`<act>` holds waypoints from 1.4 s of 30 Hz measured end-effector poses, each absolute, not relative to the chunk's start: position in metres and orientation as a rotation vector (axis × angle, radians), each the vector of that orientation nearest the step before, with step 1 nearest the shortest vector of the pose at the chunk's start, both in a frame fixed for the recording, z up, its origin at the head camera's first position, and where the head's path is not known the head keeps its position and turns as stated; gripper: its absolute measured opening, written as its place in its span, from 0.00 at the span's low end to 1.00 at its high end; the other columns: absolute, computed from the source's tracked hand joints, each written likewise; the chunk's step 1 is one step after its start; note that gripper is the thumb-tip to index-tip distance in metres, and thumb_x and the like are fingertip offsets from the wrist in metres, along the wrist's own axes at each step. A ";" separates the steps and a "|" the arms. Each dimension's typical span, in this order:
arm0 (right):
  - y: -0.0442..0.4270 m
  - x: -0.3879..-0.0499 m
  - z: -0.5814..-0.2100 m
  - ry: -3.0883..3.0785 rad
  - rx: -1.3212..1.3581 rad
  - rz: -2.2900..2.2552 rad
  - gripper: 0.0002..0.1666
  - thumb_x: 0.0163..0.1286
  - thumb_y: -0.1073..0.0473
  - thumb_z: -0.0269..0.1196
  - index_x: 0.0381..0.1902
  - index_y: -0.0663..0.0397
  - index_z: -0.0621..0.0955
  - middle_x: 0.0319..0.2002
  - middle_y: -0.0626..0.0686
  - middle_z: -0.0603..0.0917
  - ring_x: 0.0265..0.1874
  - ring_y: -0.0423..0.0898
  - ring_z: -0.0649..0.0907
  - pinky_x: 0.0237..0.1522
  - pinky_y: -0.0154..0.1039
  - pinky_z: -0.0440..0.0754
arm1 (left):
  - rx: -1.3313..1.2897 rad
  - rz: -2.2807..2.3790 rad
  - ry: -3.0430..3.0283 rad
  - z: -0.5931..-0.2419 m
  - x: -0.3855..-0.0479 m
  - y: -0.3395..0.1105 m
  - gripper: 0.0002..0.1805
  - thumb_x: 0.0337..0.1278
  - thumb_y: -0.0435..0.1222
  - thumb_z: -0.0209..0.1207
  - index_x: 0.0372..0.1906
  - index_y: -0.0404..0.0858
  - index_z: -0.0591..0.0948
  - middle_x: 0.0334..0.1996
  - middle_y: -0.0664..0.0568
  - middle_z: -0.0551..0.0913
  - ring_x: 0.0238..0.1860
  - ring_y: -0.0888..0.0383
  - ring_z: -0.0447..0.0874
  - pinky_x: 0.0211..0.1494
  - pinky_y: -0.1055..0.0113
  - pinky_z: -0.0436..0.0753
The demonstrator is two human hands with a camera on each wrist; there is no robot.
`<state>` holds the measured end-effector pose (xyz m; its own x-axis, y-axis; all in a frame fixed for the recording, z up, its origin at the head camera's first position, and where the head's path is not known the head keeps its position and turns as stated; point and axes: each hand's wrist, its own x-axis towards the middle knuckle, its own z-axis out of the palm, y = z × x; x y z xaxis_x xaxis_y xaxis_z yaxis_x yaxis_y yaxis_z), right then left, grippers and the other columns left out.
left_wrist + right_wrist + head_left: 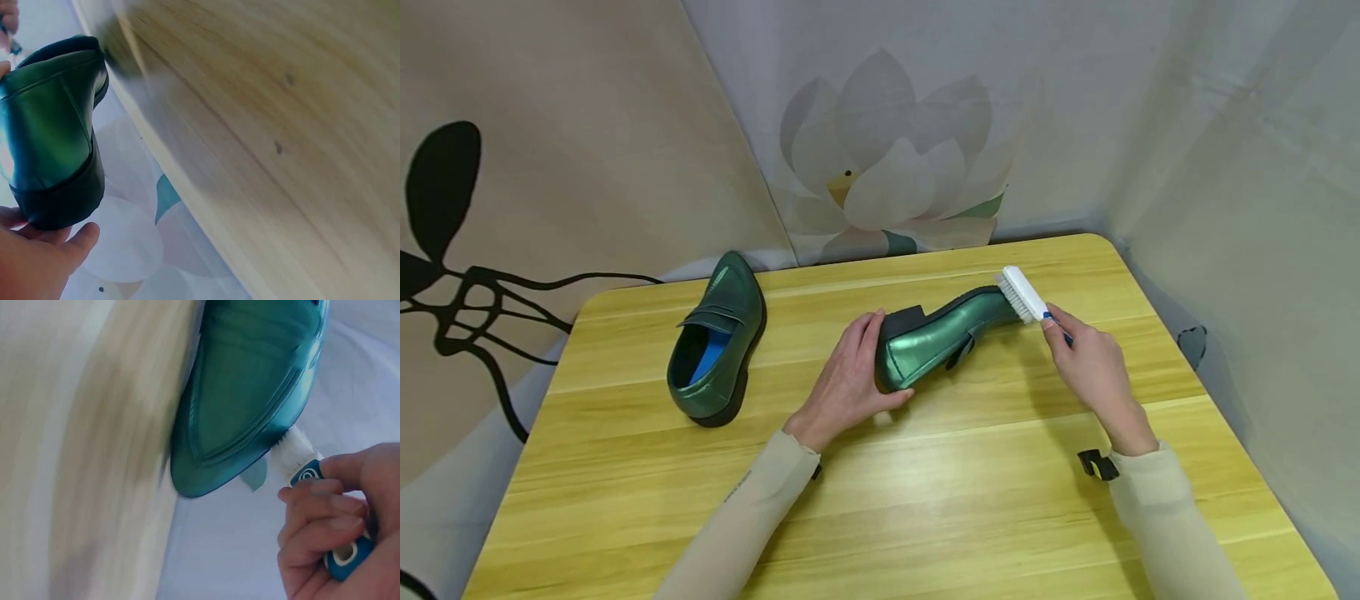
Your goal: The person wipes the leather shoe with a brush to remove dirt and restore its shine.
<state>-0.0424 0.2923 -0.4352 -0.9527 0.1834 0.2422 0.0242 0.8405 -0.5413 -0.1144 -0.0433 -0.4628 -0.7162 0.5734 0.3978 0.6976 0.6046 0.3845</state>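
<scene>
My left hand (842, 379) grips a shiny green loafer (921, 350) at its heel. The shoe is turned on its side, its dark sole toward the far edge and its toe pointing right. In my right hand (1093, 362) is a white-headed scrub brush (1024, 293) with a blue handle. Its bristles meet the edge of the toe in the right wrist view, where fingers curl round the blue grip (344, 565). The left wrist view shows the heel (59, 200) against my fingers. A matching loafer (726, 293) stands upright to the left, with a blue insole.
All of this is on a wooden table (925, 500) with rounded corners. Behind it hangs a pale curtain (1075, 125) with a flower print. A black leafy line drawing (445, 192) shows on the cloth at left.
</scene>
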 end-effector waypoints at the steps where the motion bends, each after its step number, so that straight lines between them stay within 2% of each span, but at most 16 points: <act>1: 0.295 -0.042 -0.436 -2.755 -0.179 0.816 0.30 0.85 0.48 0.50 0.69 0.65 0.76 0.16 0.52 0.68 0.11 0.46 0.63 0.16 0.43 0.61 | -1.039 -0.778 -2.609 -0.463 -0.114 -0.043 0.66 0.36 0.53 0.83 0.77 0.28 0.60 0.69 0.36 0.67 0.67 0.42 0.70 0.70 0.51 0.74; 8: 0.318 -0.042 -0.446 -2.880 -0.270 0.860 0.33 0.87 0.47 0.42 0.69 0.70 0.74 0.19 0.53 0.69 0.14 0.48 0.67 0.18 0.43 0.64 | -0.995 -0.829 -2.664 -0.463 -0.114 -0.043 0.65 0.38 0.54 0.82 0.78 0.29 0.60 0.71 0.36 0.66 0.67 0.43 0.70 0.69 0.50 0.75; 13: 0.330 -0.044 -0.453 -2.958 -0.374 0.867 0.34 0.87 0.46 0.38 0.56 0.74 0.78 0.21 0.55 0.71 0.17 0.50 0.69 0.19 0.44 0.66 | -0.959 -0.883 -2.705 -0.461 -0.114 -0.041 0.65 0.39 0.53 0.81 0.78 0.30 0.59 0.71 0.36 0.65 0.68 0.42 0.69 0.69 0.50 0.74; 15: 0.330 -0.044 -0.454 -2.952 -0.393 0.865 0.35 0.87 0.46 0.39 0.54 0.75 0.78 0.22 0.56 0.72 0.18 0.50 0.70 0.20 0.44 0.66 | -0.946 -0.892 -2.718 -0.460 -0.113 -0.041 0.65 0.39 0.53 0.81 0.78 0.30 0.59 0.71 0.36 0.65 0.68 0.42 0.69 0.70 0.49 0.74; 22: 0.300 -0.049 -0.441 -2.812 -0.266 0.863 0.33 0.86 0.48 0.45 0.60 0.78 0.76 0.24 0.58 0.77 0.16 0.50 0.72 0.17 0.43 0.67 | -0.919 -0.899 -2.739 -0.460 -0.112 -0.040 0.65 0.40 0.54 0.81 0.78 0.29 0.59 0.72 0.36 0.65 0.69 0.41 0.69 0.70 0.48 0.74; 28: 0.277 -0.049 -0.431 -2.754 -0.135 0.855 0.30 0.85 0.49 0.50 0.60 0.74 0.78 0.22 0.57 0.77 0.14 0.48 0.70 0.17 0.42 0.65 | -0.906 -0.883 -2.753 -0.459 -0.111 -0.040 0.65 0.40 0.54 0.81 0.79 0.30 0.59 0.72 0.36 0.65 0.69 0.41 0.69 0.70 0.48 0.74; 32: 0.286 -0.048 -0.435 -2.764 -0.185 0.857 0.31 0.85 0.48 0.49 0.61 0.73 0.78 0.22 0.56 0.77 0.14 0.48 0.70 0.17 0.43 0.64 | -0.910 -0.887 -2.752 -0.460 -0.111 -0.040 0.65 0.40 0.54 0.81 0.79 0.29 0.59 0.72 0.36 0.65 0.69 0.41 0.69 0.70 0.48 0.73; 38: 0.316 -0.048 -0.451 -2.843 -0.360 0.864 0.34 0.86 0.47 0.44 0.62 0.77 0.75 0.26 0.60 0.79 0.15 0.49 0.72 0.16 0.44 0.67 | -0.912 -0.891 -2.755 -0.461 -0.111 -0.040 0.65 0.40 0.54 0.81 0.79 0.30 0.58 0.72 0.35 0.65 0.69 0.41 0.69 0.70 0.49 0.73; 42: 0.316 -0.048 -0.451 -2.849 -0.370 0.853 0.35 0.86 0.46 0.44 0.62 0.78 0.74 0.27 0.61 0.79 0.16 0.49 0.73 0.16 0.43 0.68 | -0.912 -0.906 -2.738 -0.461 -0.110 -0.040 0.65 0.40 0.55 0.80 0.79 0.30 0.58 0.72 0.35 0.65 0.69 0.41 0.69 0.70 0.49 0.73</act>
